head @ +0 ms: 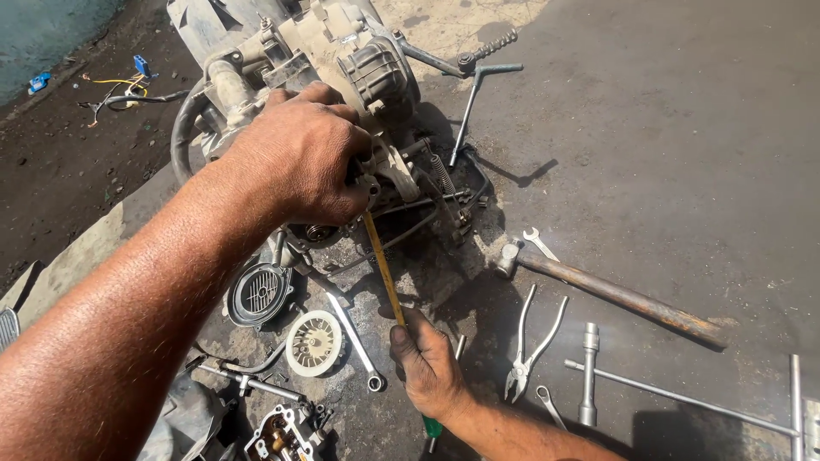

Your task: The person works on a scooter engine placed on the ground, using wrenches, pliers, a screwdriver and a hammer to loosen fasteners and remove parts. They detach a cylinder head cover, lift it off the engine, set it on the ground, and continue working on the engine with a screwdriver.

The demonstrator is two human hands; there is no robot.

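Observation:
A greasy scooter engine (359, 60) lies on the dark ground at top centre. My left hand (299, 154) reaches in from the lower left and grips the engine's lower side, fingers curled around a part I cannot make out. My right hand (427, 363), low in the middle, holds a screwdriver (383, 269) with a yellowish shaft and a green handle end. Its shaft slants up, and the tip goes in under my left hand at the engine.
A rusty hammer (615, 294), pliers (528, 346), a small open wrench (540, 243), a socket wrench (588, 376) and a long rod (683, 397) lie to the right. A combination wrench (354, 337), a white fan (313, 343) and a black round cover (259, 294) lie lower left. Loose wires (120, 90) sit top left.

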